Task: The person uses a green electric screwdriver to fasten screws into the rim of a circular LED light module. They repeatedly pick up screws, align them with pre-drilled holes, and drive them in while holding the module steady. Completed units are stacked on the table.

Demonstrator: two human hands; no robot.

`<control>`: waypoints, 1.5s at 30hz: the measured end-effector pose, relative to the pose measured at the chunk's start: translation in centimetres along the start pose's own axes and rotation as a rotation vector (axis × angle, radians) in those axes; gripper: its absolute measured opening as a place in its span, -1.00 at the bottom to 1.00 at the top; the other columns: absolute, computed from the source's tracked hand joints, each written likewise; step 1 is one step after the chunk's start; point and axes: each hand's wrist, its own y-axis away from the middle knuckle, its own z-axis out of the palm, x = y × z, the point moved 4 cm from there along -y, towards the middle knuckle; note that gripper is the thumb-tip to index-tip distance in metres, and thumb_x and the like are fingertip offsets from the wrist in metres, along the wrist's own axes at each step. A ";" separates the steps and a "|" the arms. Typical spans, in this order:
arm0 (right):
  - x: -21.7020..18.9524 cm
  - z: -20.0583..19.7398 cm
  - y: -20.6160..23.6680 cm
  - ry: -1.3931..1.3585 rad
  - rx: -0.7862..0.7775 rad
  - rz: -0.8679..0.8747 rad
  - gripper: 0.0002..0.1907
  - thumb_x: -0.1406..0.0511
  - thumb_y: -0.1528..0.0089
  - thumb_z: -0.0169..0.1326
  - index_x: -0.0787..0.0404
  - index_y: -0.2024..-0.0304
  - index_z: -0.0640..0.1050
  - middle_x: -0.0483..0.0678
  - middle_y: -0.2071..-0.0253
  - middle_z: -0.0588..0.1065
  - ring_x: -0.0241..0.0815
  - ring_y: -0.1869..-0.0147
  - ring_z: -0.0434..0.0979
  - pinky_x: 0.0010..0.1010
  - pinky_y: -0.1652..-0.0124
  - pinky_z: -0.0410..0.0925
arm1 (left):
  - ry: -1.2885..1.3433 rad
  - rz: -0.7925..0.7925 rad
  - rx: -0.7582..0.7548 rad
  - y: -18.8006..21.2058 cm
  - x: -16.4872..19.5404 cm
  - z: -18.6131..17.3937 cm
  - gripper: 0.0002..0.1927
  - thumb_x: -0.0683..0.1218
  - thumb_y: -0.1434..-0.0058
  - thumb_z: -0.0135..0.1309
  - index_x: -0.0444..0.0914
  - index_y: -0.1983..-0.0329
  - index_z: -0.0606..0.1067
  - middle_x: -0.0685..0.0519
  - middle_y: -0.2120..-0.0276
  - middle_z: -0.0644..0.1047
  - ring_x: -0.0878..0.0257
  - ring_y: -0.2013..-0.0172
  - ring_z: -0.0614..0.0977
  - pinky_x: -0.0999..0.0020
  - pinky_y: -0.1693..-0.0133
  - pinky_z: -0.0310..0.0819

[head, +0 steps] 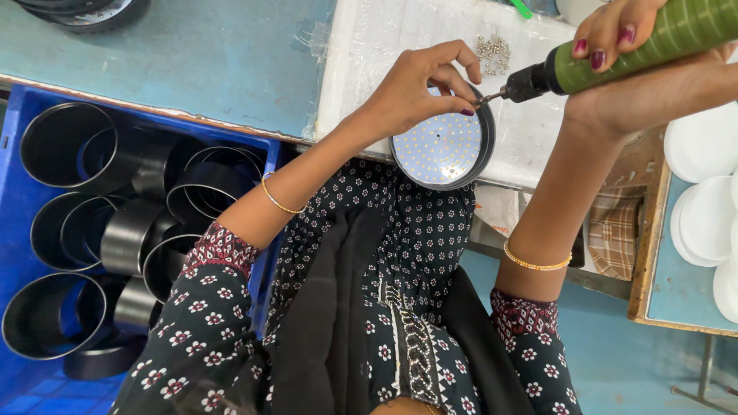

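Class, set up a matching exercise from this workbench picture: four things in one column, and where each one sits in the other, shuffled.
1. green screwdriver
2. black rings
3. white discs
4. loose screws

A. in the blue crate
B. stacked at the right edge
C. on the white sheet
D. in the right hand

Pairs: 1-D, 2-A, 3-B, 4-C

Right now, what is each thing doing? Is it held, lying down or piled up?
Left hand: pinching the rim of the round lamp housing.
Round lamp housing: face up, at the table edge.
Right hand: gripping the green screwdriver.
Green screwdriver: tip at the housing rim.
Screws: loose heap.
Black rings: piled in the blue crate.
White discs: stacked.
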 end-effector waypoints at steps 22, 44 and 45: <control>5.5 8.4 10.2 0.081 0.031 0.147 -0.08 -0.43 -0.17 -0.23 0.33 0.23 0.23 0.06 0.60 0.18 -0.09 0.66 0.22 -0.33 0.62 0.19 | -0.620 -0.097 -0.070 8.3 2.1 1.2 -0.37 -0.36 -0.12 0.00 -0.29 -0.31 0.24 -0.08 0.35 0.59 -0.13 0.19 0.57 -0.01 0.08 0.39; 6.5 9.9 10.2 0.125 -0.055 0.148 -0.11 -0.40 -0.20 -0.18 0.34 0.19 0.24 0.09 0.58 0.22 -0.09 0.65 0.24 -0.35 0.61 0.25 | -0.572 -0.288 0.243 5.9 -2.8 -1.4 -0.82 -0.10 -0.31 0.08 -0.18 0.07 0.59 -0.17 0.62 0.50 -0.17 0.50 0.57 0.00 0.40 0.44; 6.5 10.1 10.1 0.126 -0.078 0.152 -0.11 -0.40 -0.20 -0.18 0.34 0.19 0.24 0.09 0.60 0.23 -0.10 0.66 0.24 -0.36 0.61 0.25 | -0.568 -0.329 0.223 5.9 -3.1 -1.4 -0.83 -0.11 -0.31 0.06 -0.19 0.11 0.61 -0.18 0.65 0.48 -0.17 0.52 0.55 -0.01 0.42 0.43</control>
